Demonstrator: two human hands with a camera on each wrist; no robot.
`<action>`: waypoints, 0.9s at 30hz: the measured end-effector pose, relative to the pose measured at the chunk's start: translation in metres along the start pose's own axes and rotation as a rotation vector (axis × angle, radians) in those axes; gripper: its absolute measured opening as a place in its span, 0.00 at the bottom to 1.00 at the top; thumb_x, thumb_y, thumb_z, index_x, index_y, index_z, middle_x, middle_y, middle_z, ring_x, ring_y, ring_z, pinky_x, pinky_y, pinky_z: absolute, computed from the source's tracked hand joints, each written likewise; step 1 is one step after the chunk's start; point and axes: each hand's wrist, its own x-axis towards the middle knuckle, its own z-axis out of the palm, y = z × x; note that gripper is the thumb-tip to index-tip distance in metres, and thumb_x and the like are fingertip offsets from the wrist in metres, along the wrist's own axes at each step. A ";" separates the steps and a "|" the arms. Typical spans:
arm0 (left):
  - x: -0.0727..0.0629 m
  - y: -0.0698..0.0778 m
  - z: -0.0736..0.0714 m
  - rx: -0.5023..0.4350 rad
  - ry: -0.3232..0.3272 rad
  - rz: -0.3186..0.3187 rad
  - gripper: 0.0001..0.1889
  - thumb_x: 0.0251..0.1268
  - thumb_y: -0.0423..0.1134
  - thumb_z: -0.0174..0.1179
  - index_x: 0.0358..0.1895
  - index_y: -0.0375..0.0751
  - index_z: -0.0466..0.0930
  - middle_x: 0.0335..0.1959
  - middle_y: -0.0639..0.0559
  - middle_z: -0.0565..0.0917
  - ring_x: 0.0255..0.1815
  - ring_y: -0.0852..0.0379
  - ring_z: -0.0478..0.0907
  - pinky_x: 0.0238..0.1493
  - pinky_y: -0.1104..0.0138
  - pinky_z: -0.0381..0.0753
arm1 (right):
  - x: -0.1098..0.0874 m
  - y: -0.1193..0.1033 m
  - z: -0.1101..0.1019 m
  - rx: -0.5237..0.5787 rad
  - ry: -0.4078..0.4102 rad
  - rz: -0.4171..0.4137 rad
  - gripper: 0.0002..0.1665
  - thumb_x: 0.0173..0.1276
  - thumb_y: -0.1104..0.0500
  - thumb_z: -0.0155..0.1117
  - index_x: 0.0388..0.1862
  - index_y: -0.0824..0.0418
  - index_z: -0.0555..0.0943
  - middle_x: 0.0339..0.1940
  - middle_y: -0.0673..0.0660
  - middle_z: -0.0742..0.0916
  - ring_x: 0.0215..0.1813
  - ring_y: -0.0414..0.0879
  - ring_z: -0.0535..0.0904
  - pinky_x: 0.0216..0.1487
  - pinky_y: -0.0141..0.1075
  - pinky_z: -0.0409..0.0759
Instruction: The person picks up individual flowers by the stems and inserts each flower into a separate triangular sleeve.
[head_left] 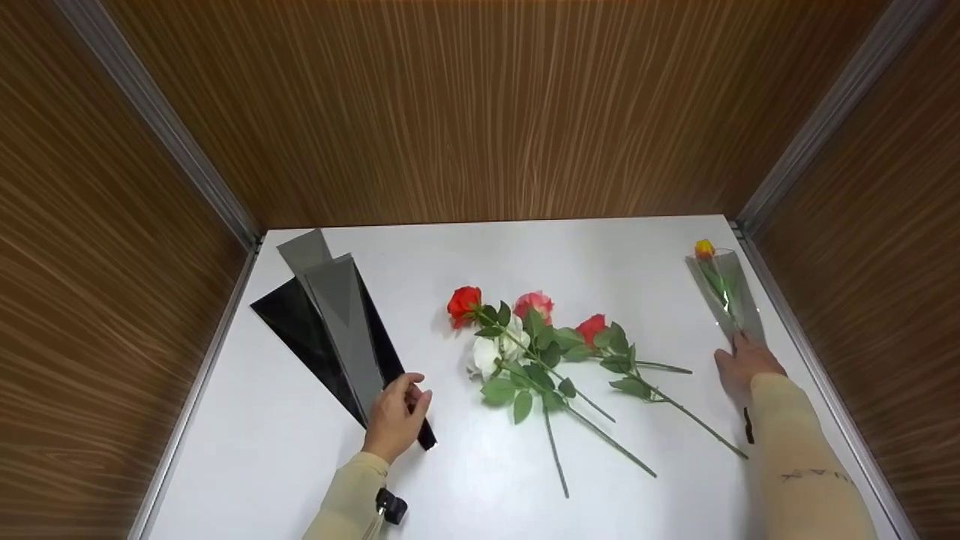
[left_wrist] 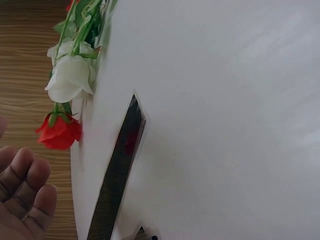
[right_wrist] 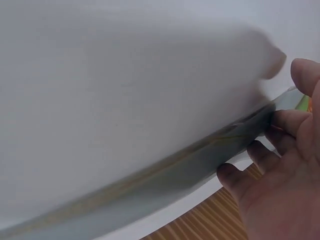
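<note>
At the left, black-and-grey flower wrapping sleeves point(head_left: 346, 315) lie overlapping, narrow ends toward the front. My left hand point(head_left: 396, 420) is over their lower part, fingers loosely bent and nothing gripped. In the left wrist view its fingers point(left_wrist: 37, 175) stand apart from the dark sleeve tip point(left_wrist: 117, 165). Far to the right, a yellow-orange flower point(head_left: 704, 249) lies in a see-through grey sleeve point(head_left: 748, 300). My right hand point(head_left: 746, 365) is at that sleeve's lower end. The right wrist view shows its fingers point(right_wrist: 232, 177) touching the sleeve's edge point(right_wrist: 200, 165), the thumb held away.
Between the hands lie loose stemmed roses: a red one point(head_left: 464, 306), a pink one point(head_left: 533, 304), white ones point(head_left: 486, 355) and another red one point(head_left: 592, 328). Their stems point toward the front right. Wood-grain panels point(head_left: 480, 112) enclose the white table point(head_left: 465, 487) behind and on both sides.
</note>
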 end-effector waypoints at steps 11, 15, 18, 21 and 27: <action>0.002 0.003 0.000 -0.011 -0.001 -0.001 0.11 0.66 0.41 0.62 0.48 0.44 0.78 0.28 0.63 0.74 0.28 0.65 0.73 0.31 0.68 0.76 | 0.003 0.001 -0.007 0.043 -0.026 0.016 0.51 0.74 0.34 0.34 0.75 0.70 0.34 0.72 0.78 0.39 0.69 0.79 0.35 0.64 0.70 0.41; 0.001 0.002 -0.001 -0.028 -0.005 -0.013 0.10 0.66 0.40 0.62 0.48 0.44 0.78 0.28 0.62 0.74 0.28 0.65 0.73 0.31 0.68 0.76 | 0.002 -0.001 -0.007 0.056 0.026 -0.006 0.49 0.75 0.36 0.35 0.75 0.70 0.38 0.73 0.77 0.41 0.70 0.79 0.37 0.64 0.70 0.43; 0.002 0.000 -0.002 -0.026 -0.002 -0.027 0.10 0.66 0.40 0.61 0.48 0.45 0.78 0.29 0.62 0.74 0.28 0.64 0.73 0.31 0.68 0.76 | 0.004 -0.004 -0.005 0.046 0.109 -0.059 0.45 0.76 0.40 0.38 0.75 0.73 0.44 0.73 0.77 0.45 0.69 0.79 0.41 0.64 0.69 0.45; 0.003 -0.001 -0.004 -0.020 0.004 -0.028 0.10 0.67 0.40 0.61 0.48 0.45 0.78 0.29 0.62 0.74 0.28 0.64 0.73 0.31 0.68 0.76 | 0.008 -0.009 -0.005 0.042 0.208 -0.123 0.42 0.77 0.43 0.40 0.73 0.75 0.50 0.73 0.78 0.51 0.69 0.78 0.46 0.64 0.68 0.48; 0.008 0.000 -0.007 -0.005 0.013 -0.001 0.09 0.66 0.41 0.61 0.47 0.45 0.78 0.29 0.62 0.75 0.28 0.64 0.73 0.31 0.68 0.76 | 0.009 -0.031 -0.004 0.067 0.395 -0.302 0.33 0.77 0.52 0.48 0.68 0.76 0.62 0.67 0.79 0.63 0.66 0.76 0.57 0.63 0.66 0.55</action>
